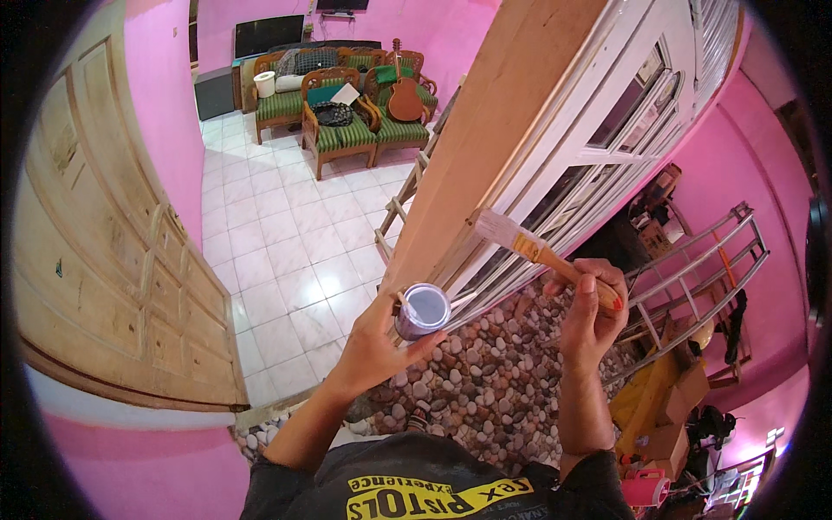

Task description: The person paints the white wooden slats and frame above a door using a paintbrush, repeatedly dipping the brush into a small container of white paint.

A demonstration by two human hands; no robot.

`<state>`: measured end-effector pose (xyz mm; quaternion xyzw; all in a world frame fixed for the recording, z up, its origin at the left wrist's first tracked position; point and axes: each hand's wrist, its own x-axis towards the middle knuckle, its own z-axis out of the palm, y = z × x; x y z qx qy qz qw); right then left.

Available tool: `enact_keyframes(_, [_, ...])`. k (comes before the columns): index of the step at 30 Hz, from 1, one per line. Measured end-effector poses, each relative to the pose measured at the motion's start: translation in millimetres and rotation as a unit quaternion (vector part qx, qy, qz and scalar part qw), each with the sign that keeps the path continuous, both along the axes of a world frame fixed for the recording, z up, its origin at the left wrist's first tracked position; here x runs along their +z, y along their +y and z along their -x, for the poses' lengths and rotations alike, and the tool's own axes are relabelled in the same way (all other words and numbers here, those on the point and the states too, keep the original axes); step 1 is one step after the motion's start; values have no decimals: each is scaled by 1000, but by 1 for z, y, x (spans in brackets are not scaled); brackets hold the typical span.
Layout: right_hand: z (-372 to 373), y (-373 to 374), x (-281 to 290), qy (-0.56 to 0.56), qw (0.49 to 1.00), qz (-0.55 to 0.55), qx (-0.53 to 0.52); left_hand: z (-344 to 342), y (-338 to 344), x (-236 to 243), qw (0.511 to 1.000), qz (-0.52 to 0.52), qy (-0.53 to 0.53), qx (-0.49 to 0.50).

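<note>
My left hand [371, 348] is wrapped round a small open paint can [422, 310], held upright in front of me. Pale paint shows inside, and a short light stick pokes up at its left rim. Higher and to the right, my right hand [594, 314] grips the wooden handle of a paintbrush [537, 250]. Its wide bristles are coated whitish and point up and left. They overlap the edge of a bare wooden door frame [485, 165] in this view; whether they touch it I cannot tell. White-painted window panels [598, 130] adjoin the frame on the right.
A brown wooden door [104, 225] stands at left. Beyond the white tiled floor [295, 260] are green-striped chairs [347, 137] and a guitar [405, 97]. A wooden ladder [407, 191] leans behind the frame. Pebble-patterned flooring [485, 390] lies below me; a metal ladder [693, 286] and cardboard boxes [672, 433] are right.
</note>
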<state>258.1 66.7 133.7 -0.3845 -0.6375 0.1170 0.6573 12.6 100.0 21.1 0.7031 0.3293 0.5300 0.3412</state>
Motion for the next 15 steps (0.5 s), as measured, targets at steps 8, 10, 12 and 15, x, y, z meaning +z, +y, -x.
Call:
enact_keyframes(8, [2, 8, 51, -183, 974, -128, -27, 13, -11, -27, 997, 62, -30, -25])
enact_keyframes(10, [4, 6, 61, -190, 964, -176, -54, 17, -15, -36, 997, 72, -26, -26])
enact_keyframes(12, [4, 4, 56, -162, 969, -183, -42, 22, -22, -42, 996, 83, -22, -25])
enact_keyframes(15, [3, -6, 44, -254, 960, -113, -38, 27, -30, -46, 991, 134, -11, -23])
